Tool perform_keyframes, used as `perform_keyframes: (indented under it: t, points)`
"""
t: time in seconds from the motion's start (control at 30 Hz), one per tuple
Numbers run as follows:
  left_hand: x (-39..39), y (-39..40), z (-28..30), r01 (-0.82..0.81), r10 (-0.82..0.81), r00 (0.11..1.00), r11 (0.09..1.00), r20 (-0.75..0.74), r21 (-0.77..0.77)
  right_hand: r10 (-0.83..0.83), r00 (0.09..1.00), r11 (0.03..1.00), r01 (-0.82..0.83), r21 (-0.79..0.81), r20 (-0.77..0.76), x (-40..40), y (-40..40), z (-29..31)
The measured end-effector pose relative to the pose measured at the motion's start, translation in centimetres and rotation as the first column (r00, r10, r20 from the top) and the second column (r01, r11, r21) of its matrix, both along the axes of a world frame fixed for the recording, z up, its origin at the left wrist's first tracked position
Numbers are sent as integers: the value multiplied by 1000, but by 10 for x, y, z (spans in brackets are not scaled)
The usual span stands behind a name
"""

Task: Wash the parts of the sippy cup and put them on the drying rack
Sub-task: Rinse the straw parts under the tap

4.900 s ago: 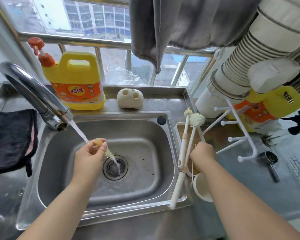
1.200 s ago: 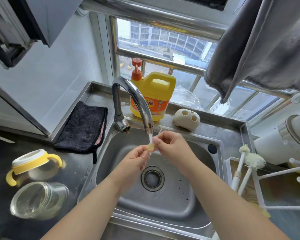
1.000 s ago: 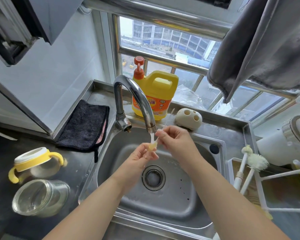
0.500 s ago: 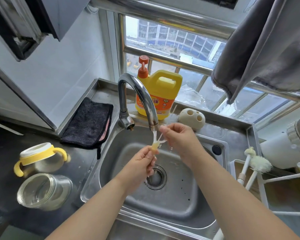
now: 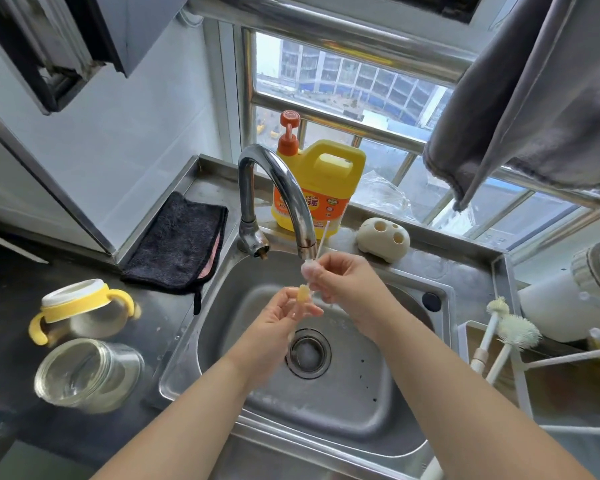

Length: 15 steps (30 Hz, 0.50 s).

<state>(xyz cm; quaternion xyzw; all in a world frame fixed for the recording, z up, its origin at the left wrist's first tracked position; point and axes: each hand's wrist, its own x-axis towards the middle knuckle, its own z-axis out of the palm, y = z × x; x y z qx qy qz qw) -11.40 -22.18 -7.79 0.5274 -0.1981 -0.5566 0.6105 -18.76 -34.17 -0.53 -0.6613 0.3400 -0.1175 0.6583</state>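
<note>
Over the sink, my left hand pinches a small yellowish sippy-cup piece just below the tap's spout, where water runs. My right hand pinches a thin white straw brush whose stem sticks up past the spout; its lower end points at the piece. The cup's yellow two-handled lid and the clear cup body, lying on its side, rest on the dark counter at the left. The white drying rack stands at the right.
A yellow detergent bottle and a cream holder with holes sit behind the sink. A black cloth lies at its left. Two white bottle brushes lean in the rack's tray. A grey towel hangs at upper right.
Since 4.9 s ago my right hand left the rack's brushes and came to the tap holding the thin brush. Over the last second both hands stayed under the spout, the brush shifting slightly.
</note>
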Motion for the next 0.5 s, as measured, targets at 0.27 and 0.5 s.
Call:
perform_keyframes:
  t: [0.27,0.5]
  points:
    - [4,-6,10,-47,51,996,997,70,-54,-49,997,986,38,-163,-66,-4,6,-9]
    - [3,-13,11,-148,154,973,988,172,-51,-109,992,972,94,-217,-61,0,4,-5]
